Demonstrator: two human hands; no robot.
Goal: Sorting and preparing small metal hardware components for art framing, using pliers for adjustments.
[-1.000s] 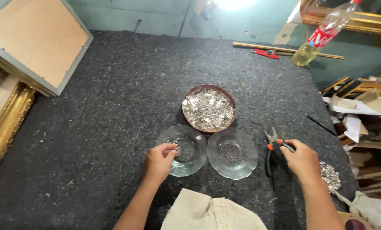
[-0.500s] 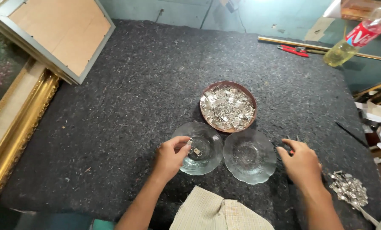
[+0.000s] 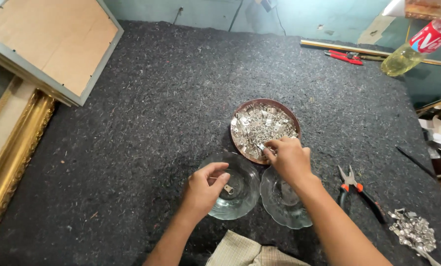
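A round brown dish (image 3: 240, 114) full of small silver metal clips sits mid-table on dark felt. Two clear glass bowls stand in front of it: the left bowl (image 3: 241, 198) holds one small metal clip (image 3: 228, 188), the right bowl (image 3: 279, 211) looks bare. My left hand (image 3: 205, 189) rests on the left bowl's rim, fingers curled, fingertips just beside the clip. My right hand (image 3: 289, 157) reaches over the right bowl into the near edge of the brown dish, fingertips pinched down among the clips; what they grip is hidden.
Orange-handled pliers (image 3: 356, 189) lie right of the bowls, with a heap of metal clips (image 3: 412, 230) beyond. A plastic bottle (image 3: 417, 47) and red-handled tool (image 3: 343, 56) sit at the far right. Picture frames (image 3: 48, 54) lean at the left. Folded cloth (image 3: 245, 251) lies at the near edge.
My right hand left the pliers and moved left and forward into the brown dish. My left hand stays at the left bowl. The view shifted.
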